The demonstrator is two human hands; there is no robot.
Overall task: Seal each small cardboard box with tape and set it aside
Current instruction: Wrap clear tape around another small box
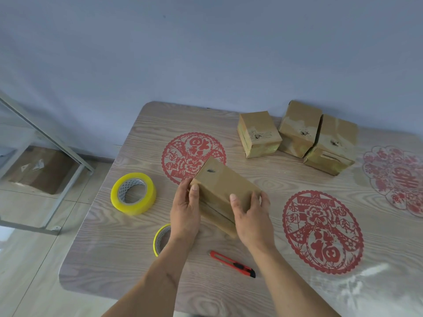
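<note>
Small cardboard box is gripped mid-table by left hand and right hand at either end — seam apparently being pressed or checked — next, probably, it is to be set beside the three boxes.

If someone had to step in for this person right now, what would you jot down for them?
Left hand and right hand both grip the box in progress, one on each side, at the middle of the table.
Three taped boxes sit set aside at the far right.
Big tape roll lies left of the hands; a second roll is partly hidden under the left forearm. Red utility knife lies near the front edge.
Done: three boxes sealed. Left: finish the held box, whose near side still shows a seam, then move it over with the others.
</note>
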